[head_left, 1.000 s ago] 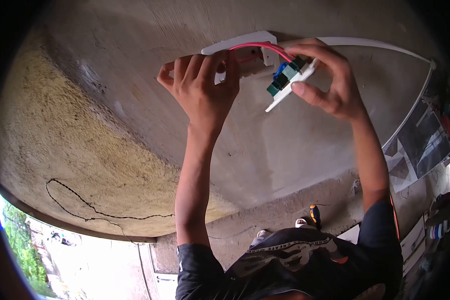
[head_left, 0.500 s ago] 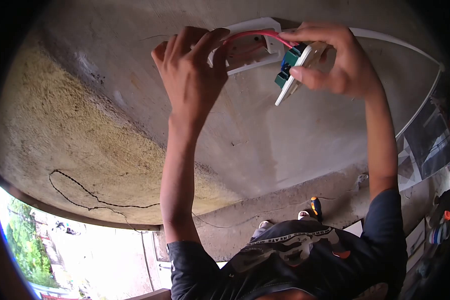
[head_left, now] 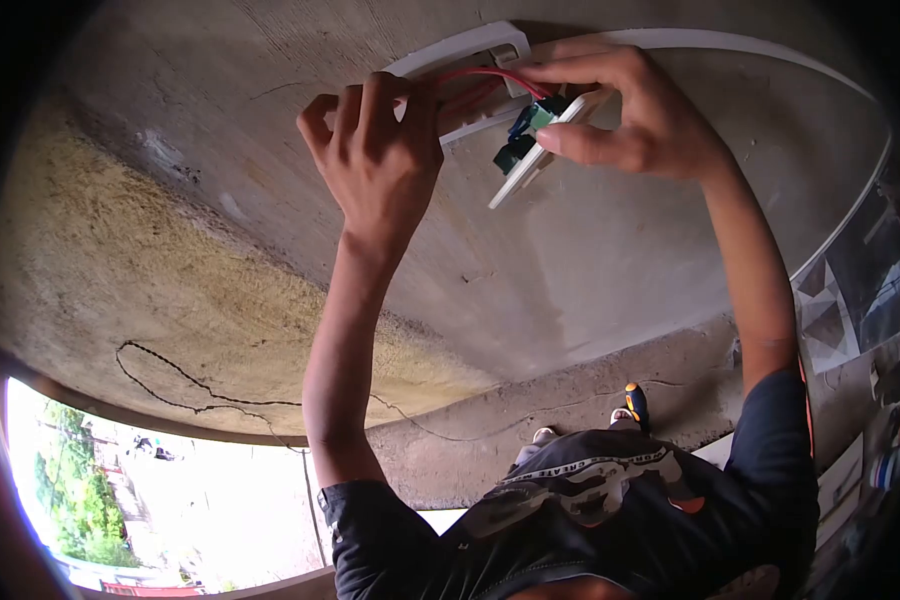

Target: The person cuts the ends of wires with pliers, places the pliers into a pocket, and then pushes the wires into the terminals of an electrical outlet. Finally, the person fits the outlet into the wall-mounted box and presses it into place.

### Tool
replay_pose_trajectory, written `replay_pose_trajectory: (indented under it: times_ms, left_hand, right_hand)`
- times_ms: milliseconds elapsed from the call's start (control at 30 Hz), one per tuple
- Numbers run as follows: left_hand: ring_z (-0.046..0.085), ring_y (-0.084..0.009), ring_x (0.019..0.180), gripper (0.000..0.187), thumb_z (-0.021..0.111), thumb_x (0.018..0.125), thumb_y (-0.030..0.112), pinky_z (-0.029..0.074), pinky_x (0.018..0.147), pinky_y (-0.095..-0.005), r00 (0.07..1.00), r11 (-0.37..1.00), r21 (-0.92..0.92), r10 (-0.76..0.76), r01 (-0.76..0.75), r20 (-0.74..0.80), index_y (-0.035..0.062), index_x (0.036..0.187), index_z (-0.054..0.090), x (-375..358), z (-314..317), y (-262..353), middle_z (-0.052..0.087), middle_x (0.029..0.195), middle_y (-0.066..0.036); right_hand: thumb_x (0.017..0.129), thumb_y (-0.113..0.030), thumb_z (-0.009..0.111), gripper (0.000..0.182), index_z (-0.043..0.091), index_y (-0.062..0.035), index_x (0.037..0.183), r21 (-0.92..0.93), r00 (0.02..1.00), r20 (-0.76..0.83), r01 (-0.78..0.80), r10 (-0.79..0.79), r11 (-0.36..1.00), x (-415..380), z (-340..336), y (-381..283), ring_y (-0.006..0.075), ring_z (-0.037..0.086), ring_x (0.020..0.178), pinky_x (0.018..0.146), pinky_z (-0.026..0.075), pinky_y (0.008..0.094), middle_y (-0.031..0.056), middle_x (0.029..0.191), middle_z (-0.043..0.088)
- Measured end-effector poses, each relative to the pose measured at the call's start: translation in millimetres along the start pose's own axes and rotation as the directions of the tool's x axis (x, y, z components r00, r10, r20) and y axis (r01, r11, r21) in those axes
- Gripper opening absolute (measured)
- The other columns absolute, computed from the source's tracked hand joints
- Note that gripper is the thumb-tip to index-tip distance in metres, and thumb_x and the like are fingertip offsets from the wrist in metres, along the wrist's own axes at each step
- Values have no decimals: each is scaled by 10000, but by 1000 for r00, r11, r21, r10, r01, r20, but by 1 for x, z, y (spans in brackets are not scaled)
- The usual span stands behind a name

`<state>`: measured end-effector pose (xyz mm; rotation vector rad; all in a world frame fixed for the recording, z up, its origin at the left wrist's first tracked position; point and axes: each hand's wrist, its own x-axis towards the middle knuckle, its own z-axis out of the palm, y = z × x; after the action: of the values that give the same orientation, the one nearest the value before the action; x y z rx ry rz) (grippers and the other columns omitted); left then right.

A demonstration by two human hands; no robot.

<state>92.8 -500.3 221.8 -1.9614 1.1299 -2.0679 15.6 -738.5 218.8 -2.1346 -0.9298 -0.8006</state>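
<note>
My right hand [head_left: 630,115] holds a white wall switch or socket plate [head_left: 518,182] at its edge, with the thumb on the near side. The plate is tilted, and green and blue terminal blocks [head_left: 515,152] show on its back. A red wire [head_left: 480,72] arcs from the plate to my left hand [head_left: 385,150]. The left fingers are bent and closed around the wire, though their tips are partly hidden. Behind both hands a white wall box [head_left: 510,40] is fixed to the grey wall, with more red wire inside.
A white cable trunking strip [head_left: 690,38] curves along the wall to the right. A dark twisted wire [head_left: 185,405] hangs over the yellowish wall part at left. On the floor by my feet stands an orange and black screwdriver [head_left: 636,405]. Bright outdoors shows at lower left.
The plate and my right hand have shifted left in view, closer to my left hand. The wall box also sits further left and higher as the view moved.
</note>
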Motion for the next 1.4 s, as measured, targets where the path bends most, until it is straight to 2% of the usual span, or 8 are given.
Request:
replay_pose_trajectory:
  times_ms: [133,400,633,733,800,967,1200,1400]
  left_hand:
    - [552,-141,803,72,726,763,166,354,827,-402,998,997,48,59,-61,29,157,832,705,0,-4,-3,583,844,45]
    - [592,-141,833,156,767,754,205,379,852,-370,992,992,13,124,-125,31,211,904,724,11,-12,-5,621,892,66]
    - [592,-134,798,156,728,728,148,393,833,-336,983,952,-252,181,-173,9,184,880,718,13,2,-11,622,871,61]
    - [579,-138,803,164,713,709,180,389,827,-336,981,943,-279,194,-179,25,188,873,715,12,1,-13,611,890,57]
    - [574,-140,821,173,715,707,178,389,821,-331,978,941,-280,206,-188,33,191,880,718,13,0,-11,607,902,57]
    - [544,-179,956,369,749,651,31,391,826,-355,997,953,-298,75,-62,34,207,974,728,12,1,-4,600,1038,51]
    - [525,-186,976,404,754,633,19,370,847,-365,999,945,-325,-39,24,-38,230,976,723,0,13,-1,595,1064,42]
    - [517,-192,991,413,742,612,-9,363,860,-368,999,928,-373,-43,28,-32,229,948,723,1,14,-2,592,1064,34]
  right_hand:
    - [814,-239,750,517,606,44,1222,248,1000,8,-13,11,969,-3,11,10,197,593,1002,849,468,311,108,1074,616]
    - [823,-242,751,518,605,12,1250,294,1000,4,-29,29,955,-8,27,3,157,606,860,766,478,291,91,1087,613]
    - [780,-303,758,579,598,5,1243,184,988,-151,-10,38,983,-16,38,-5,174,630,917,836,481,315,107,1069,665]
    - [807,-281,721,544,587,44,1222,281,976,-193,-47,105,958,-21,53,-2,176,624,940,862,474,318,124,1073,661]
    - [827,-288,756,486,619,29,1170,413,923,-373,74,94,908,-22,64,2,170,641,870,822,495,304,97,960,689]
    - [905,-222,674,319,610,46,1066,600,872,-424,68,244,797,-24,73,3,101,569,908,760,470,246,83,952,622]
    - [889,-153,663,306,546,26,1107,554,691,-666,206,281,807,-19,102,-8,106,546,843,755,459,247,51,932,556]
    - [901,-193,623,318,551,10,1135,608,711,-620,166,333,776,-20,98,0,54,456,704,644,339,201,7,817,538]
